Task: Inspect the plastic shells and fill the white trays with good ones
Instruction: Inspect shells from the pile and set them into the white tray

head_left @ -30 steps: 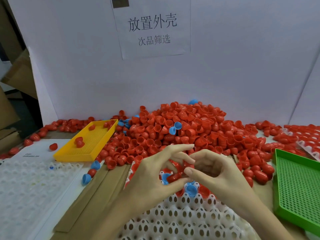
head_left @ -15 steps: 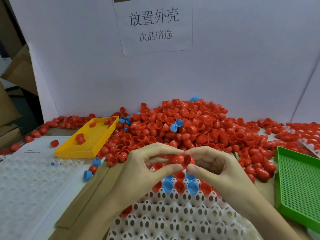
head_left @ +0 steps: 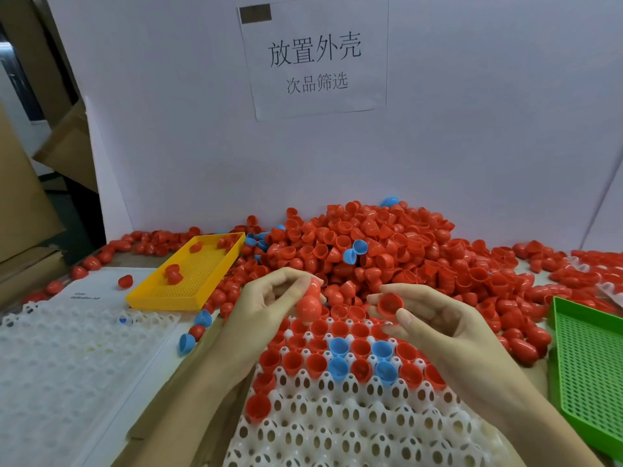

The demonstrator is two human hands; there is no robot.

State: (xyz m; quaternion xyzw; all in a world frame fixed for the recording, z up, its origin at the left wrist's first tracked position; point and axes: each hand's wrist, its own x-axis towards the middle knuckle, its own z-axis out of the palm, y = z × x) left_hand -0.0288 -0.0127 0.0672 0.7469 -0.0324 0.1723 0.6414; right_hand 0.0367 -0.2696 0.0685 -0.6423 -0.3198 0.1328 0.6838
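We observe the left hand (head_left: 266, 308) gripping a red shell (head_left: 309, 305), dome outward, above the white tray (head_left: 337, 429). The right hand (head_left: 435, 318) pinches a second red shell (head_left: 390, 304) — open side toward us — just beside it. The tray's far rows hold red and blue shells; the pile (head_left: 387, 251) lies behind.

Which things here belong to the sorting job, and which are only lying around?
Job:
left hand holding a red shell
right hand holding an open red shell
white tray
red shell pile

Lying about:
yellow tray
green tray
wall sign
cardboard
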